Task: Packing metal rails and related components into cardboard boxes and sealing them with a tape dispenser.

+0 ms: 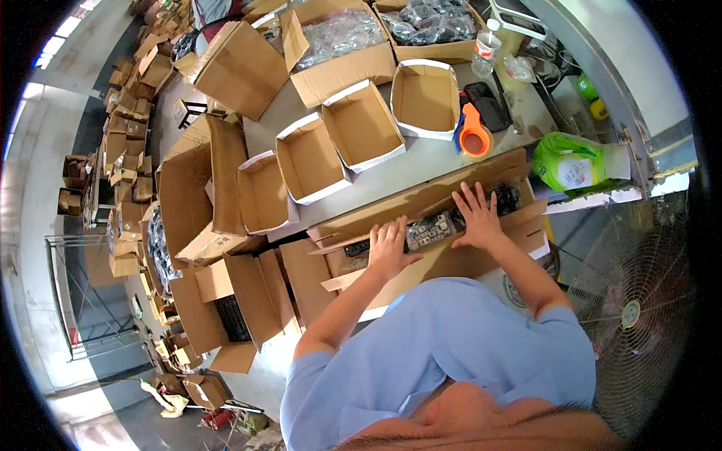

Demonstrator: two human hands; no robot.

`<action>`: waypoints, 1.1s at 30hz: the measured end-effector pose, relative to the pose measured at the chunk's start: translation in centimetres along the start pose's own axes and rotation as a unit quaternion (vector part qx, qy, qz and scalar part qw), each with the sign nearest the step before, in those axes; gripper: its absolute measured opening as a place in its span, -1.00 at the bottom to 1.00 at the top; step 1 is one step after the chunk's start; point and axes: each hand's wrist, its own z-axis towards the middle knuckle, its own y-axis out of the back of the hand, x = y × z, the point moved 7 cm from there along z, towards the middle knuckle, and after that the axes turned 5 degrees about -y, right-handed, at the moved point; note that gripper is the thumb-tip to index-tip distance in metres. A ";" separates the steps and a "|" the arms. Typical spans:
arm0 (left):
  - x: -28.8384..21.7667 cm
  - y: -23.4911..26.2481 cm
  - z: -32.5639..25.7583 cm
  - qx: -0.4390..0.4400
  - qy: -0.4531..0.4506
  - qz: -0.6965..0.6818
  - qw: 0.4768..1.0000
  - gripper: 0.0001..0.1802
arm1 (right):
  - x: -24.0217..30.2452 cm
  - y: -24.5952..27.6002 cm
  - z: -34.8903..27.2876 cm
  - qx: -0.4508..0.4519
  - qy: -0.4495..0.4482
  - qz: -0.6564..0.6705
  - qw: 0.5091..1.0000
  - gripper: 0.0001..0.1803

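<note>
A long cardboard box [421, 264] with raised flaps lies across the table in front of me. Inside it is a row of parts. A grey, knobbly piece [429, 232] shows between my hands, and dark pieces [508, 198] show toward the right end. My left hand [388, 250] rests flat over the left part of the row, fingers stretched out. My right hand [479, 218] lies on the row farther right, fingers spread wide. Neither hand is closed on anything. What lies under my palms is hidden.
Several shallow white-rimmed trays [309, 160] line up beyond the box. An orange tape dispenser [474, 134], a water bottle [486, 49] and a green bag [571, 162] are at the right. Open cartons [256, 295] crowd the left. A fan [630, 312] stands at my right.
</note>
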 end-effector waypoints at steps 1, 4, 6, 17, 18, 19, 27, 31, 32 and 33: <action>0.2 -0.6 -0.2 -0.026 0.002 -0.031 0.999 0.01 | 0.2 0.7 -0.1 0.000 0.003 -0.001 1.000 0.34; -0.2 -1.6 -0.5 -0.150 -0.026 -0.082 0.985 -0.39 | 0.2 0.2 -0.9 0.031 -0.005 -0.002 1.000 0.26; -0.7 -3.5 -1.1 -0.165 -0.038 -0.039 0.985 -0.50 | -0.4 -1.5 -1.5 -0.030 0.056 0.008 0.998 0.13; 0.1 -4.6 -0.1 -0.036 -0.048 0.037 0.998 -0.19 | -0.8 -2.8 0.3 -0.130 0.119 0.041 0.984 -0.28; 0.3 -4.7 0.1 -0.020 -0.046 0.038 0.998 -0.18 | -0.8 -2.3 1.1 -0.139 0.125 0.044 0.981 -0.34; 0.3 -4.6 0.1 -0.022 -0.046 0.040 0.998 -0.18 | -0.7 -2.2 1.8 -0.152 0.146 0.039 0.977 -0.38; 0.9 -6.4 -1.7 -0.005 -0.040 0.121 0.992 0.18 | -0.2 -1.8 1.3 -0.075 0.183 0.028 0.980 -0.15; 0.9 -3.4 0.2 0.071 -0.083 0.069 0.992 0.19 | -1.3 -0.8 0.9 0.053 0.170 -0.045 0.983 0.13; 1.1 -3.2 0.3 0.092 -0.059 0.058 0.992 0.16 | -1.5 -1.0 1.1 0.079 0.177 -0.075 0.978 0.14; 1.3 -3.3 0.4 0.114 -0.036 0.047 0.992 0.14 | -1.5 -1.0 1.3 0.079 0.177 -0.074 0.978 0.14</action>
